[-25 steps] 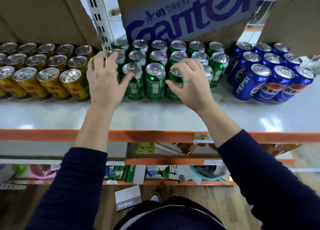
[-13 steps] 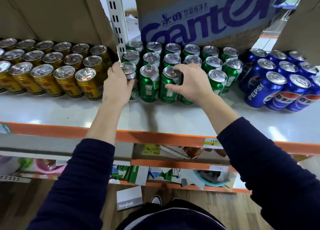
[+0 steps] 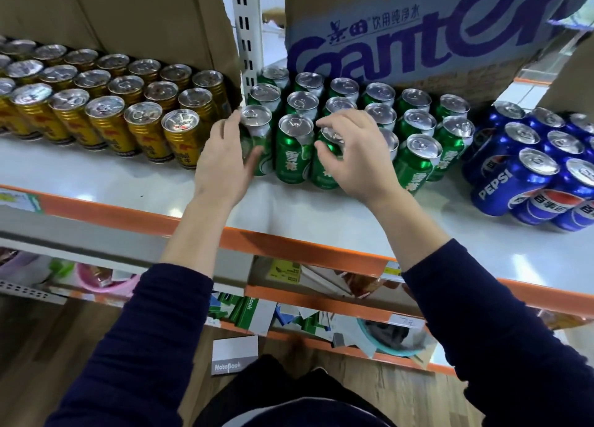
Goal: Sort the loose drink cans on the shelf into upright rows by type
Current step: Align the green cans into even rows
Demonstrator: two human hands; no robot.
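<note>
**Two hands on the green cans at mid-shelf**
Upright green cans (image 3: 414, 118) stand in rows at the shelf's (image 3: 112, 182) centre, with gold cans (image 3: 106, 105) at 9 o'clock and blue Pepsi cans (image 3: 530, 176) at 3 o'clock. The left hand (image 3: 221, 169), grip released, lies flat against the front-left can (image 3: 257, 118). The right hand (image 3: 360, 159) grasps a front-row can (image 3: 323, 172) by its top. A cardboard box (image 3: 418, 40) overhangs at 12 o'clock.

Seventeen green cans (image 3: 294, 150), two hands (image 3: 221, 166).

This is a shop: a long orange-edged shelf (image 3: 96, 182) with a price tag (image 3: 392, 269), gold cans (image 3: 109, 121), green cans (image 3: 294, 150) and Pepsi cans (image 3: 501, 182) ranked by brand, a stock carton (image 3: 418, 34) behind, notebooks (image 3: 234, 359) below.
</note>
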